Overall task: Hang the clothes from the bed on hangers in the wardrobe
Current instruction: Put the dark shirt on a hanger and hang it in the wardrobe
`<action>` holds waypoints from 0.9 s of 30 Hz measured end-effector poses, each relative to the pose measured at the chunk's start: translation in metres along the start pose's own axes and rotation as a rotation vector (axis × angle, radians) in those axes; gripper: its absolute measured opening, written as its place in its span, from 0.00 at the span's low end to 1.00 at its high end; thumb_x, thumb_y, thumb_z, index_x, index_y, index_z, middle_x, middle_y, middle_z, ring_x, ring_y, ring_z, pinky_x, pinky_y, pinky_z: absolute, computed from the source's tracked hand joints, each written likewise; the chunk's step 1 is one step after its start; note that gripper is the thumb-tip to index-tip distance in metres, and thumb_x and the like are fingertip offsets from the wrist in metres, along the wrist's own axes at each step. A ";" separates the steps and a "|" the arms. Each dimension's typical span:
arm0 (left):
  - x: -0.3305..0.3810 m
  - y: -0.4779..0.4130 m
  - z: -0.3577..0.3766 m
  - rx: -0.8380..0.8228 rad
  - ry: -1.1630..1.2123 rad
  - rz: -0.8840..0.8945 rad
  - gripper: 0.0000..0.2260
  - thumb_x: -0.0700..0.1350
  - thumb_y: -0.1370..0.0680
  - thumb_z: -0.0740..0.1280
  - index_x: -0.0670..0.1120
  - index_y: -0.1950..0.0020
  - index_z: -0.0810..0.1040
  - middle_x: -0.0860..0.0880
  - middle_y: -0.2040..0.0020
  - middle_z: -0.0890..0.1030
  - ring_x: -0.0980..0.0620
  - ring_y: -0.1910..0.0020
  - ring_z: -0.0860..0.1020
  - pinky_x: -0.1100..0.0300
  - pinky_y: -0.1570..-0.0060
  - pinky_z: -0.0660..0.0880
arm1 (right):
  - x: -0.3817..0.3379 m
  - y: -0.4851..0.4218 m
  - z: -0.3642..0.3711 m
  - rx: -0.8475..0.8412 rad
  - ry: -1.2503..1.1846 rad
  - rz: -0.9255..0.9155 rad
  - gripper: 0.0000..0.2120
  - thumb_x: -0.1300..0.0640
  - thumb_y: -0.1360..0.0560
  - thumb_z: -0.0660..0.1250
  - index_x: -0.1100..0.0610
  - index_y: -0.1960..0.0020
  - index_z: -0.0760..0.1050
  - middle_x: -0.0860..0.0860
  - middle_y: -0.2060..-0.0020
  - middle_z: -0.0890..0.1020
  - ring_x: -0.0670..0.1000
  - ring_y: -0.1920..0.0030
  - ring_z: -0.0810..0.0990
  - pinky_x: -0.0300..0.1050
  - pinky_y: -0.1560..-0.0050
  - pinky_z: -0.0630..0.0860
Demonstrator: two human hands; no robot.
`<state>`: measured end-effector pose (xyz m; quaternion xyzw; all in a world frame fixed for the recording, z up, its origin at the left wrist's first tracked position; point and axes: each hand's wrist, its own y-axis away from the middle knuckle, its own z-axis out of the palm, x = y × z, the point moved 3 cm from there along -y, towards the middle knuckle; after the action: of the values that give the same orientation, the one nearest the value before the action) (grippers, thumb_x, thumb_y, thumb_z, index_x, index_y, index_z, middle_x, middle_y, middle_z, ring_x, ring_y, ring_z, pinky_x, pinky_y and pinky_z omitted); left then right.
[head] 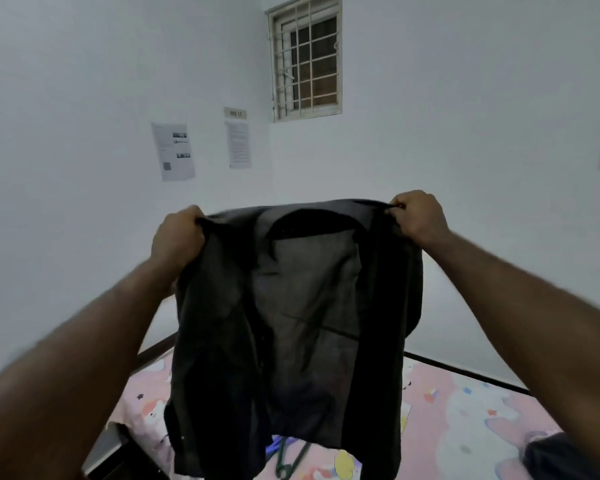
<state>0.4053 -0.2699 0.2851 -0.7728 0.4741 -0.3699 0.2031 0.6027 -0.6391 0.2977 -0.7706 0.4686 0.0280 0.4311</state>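
Note:
A dark grey shirt (312, 306) hangs spread open in the air above the bed, its collar at the top and its inner side facing me. My left hand (179, 237) grips its left shoulder and my right hand (418, 216) pinches its right shoulder. Below the hem, a dark green hanger (293, 459) lies on the pink patterned bed sheet (465, 410), with something blue beside it. Another dark garment (565, 455) lies crumpled on the bed at the lower right. The wardrobe is out of view.
The bed has a dark frame (465, 374) and stands in a corner of white walls. Printed sheets (173, 151) are stuck on the left wall, and a barred window (305, 60) sits high in the corner.

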 end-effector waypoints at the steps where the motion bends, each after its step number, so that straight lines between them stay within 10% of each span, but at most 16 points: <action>1: 0.003 -0.005 0.001 -0.103 -0.047 0.042 0.10 0.35 0.25 0.59 0.45 0.54 0.77 0.42 0.54 0.79 0.38 0.52 0.77 0.51 0.56 0.73 | 0.001 -0.003 -0.002 -0.069 0.048 -0.021 0.07 0.57 0.25 0.69 0.58 0.52 0.84 0.55 0.55 0.84 0.56 0.51 0.81 0.44 0.53 0.73; 5: 0.009 -0.021 -0.007 -0.118 -0.012 0.060 0.14 0.32 0.30 0.60 0.47 0.57 0.80 0.44 0.55 0.81 0.41 0.55 0.77 0.51 0.55 0.76 | 0.003 -0.012 -0.023 0.029 -0.183 0.042 0.07 0.63 0.25 0.68 0.61 0.51 0.84 0.55 0.54 0.85 0.53 0.50 0.81 0.45 0.44 0.75; 17: 0.029 -0.026 -0.006 -0.384 0.544 -0.077 0.06 0.32 0.21 0.64 0.38 0.56 0.79 0.41 0.62 0.78 0.46 0.63 0.77 0.55 0.64 0.81 | 0.026 -0.016 -0.039 -0.031 -0.358 0.060 0.09 0.59 0.18 0.60 0.58 0.57 0.74 0.51 0.63 0.75 0.48 0.64 0.70 0.41 0.66 0.66; 27: 0.040 -0.038 0.014 -0.282 0.164 -0.039 0.11 0.30 0.25 0.61 0.41 0.60 0.80 0.37 0.56 0.82 0.38 0.58 0.80 0.45 0.56 0.81 | 0.045 -0.018 -0.033 -0.609 0.018 -0.146 0.13 0.52 0.29 0.76 0.62 0.59 0.80 0.52 0.69 0.77 0.46 0.68 0.74 0.41 0.65 0.67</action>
<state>0.4490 -0.2882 0.3163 -0.7699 0.5212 -0.3655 0.0458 0.6295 -0.6900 0.3098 -0.8961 0.3859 0.1291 0.1771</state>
